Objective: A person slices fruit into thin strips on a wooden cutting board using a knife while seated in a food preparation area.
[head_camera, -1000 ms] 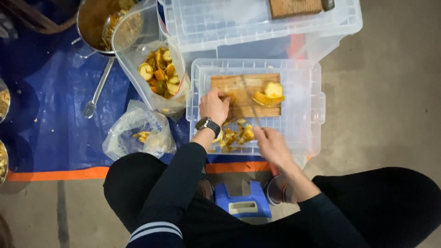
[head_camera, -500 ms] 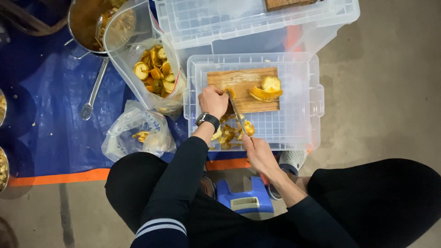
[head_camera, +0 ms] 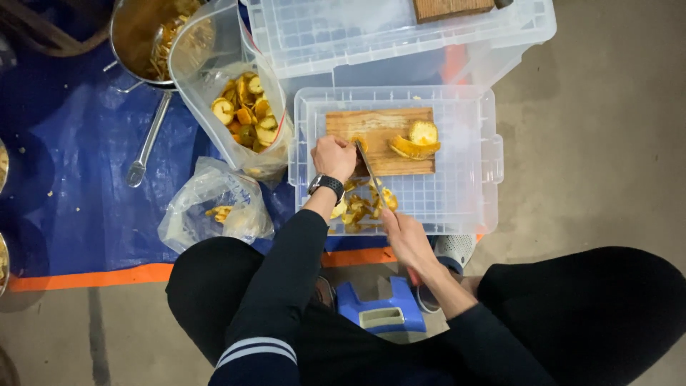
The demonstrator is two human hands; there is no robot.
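Two hands were at work over the clear plastic lid [head_camera: 457, 193] that served as a work surface on the floor. Compared with half a second before, the left hand [head_camera: 334, 157] sat in nearly the same place at the left end of the wooden cutting board [head_camera: 382, 136], its grip closed on a small piece of orange fruit [head_camera: 357, 142] at the board's left part; the right hand [head_camera: 406, 236] remained near the lid's near edge, while the blade had shifted a little, its tip now resting at the fruit by the left fingers. The right hand's grip was closed around the handle of the knife [head_camera: 371, 174]. The knife's long axis ran on a diagonal, handle at the near edge of the lid and tip pointing away from the person and slightly leftward onto the board. Cut orange peels [head_camera: 413, 141] lay at the right end of the board, unchanged from the earlier frame. Loose peel scraps [head_camera: 361, 207] were heaped on the lid between the board and the near edge, just under the knife. Beyond the lid's left edge an open clear bag of fruit slices [head_camera: 243, 111] stood on the blue tarp [head_camera: 78, 179], with a crumpled plastic bag [head_camera: 214, 207] nearer the person and a metal pot [head_camera: 143, 32] toward the far left.
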